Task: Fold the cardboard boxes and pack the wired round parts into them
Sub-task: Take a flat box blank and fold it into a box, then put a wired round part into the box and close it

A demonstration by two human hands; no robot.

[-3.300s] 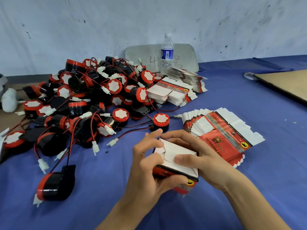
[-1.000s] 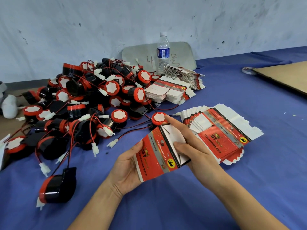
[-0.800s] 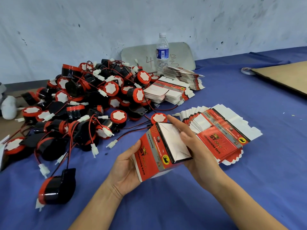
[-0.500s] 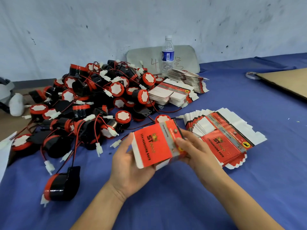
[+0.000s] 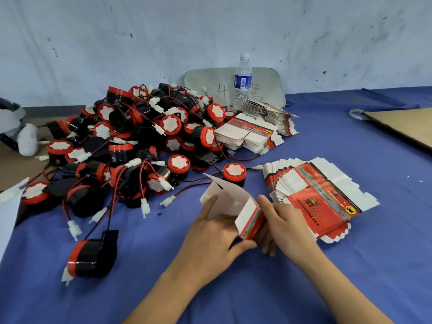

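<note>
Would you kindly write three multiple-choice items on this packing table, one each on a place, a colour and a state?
1. Where does the water bottle stand? A) at the back, by the wall B) on the floor C) on the brown cardboard
2. What colour is the cloth? A) green B) blue C) white
3. What state is the held box in? A) taped shut B) flat on a stack C) partly folded, flap up
Answers: 1 A, the wall rises close behind it; 2 B, blue shows all round; 3 C, left hand and right hand grip it, white flap raised.
</note>
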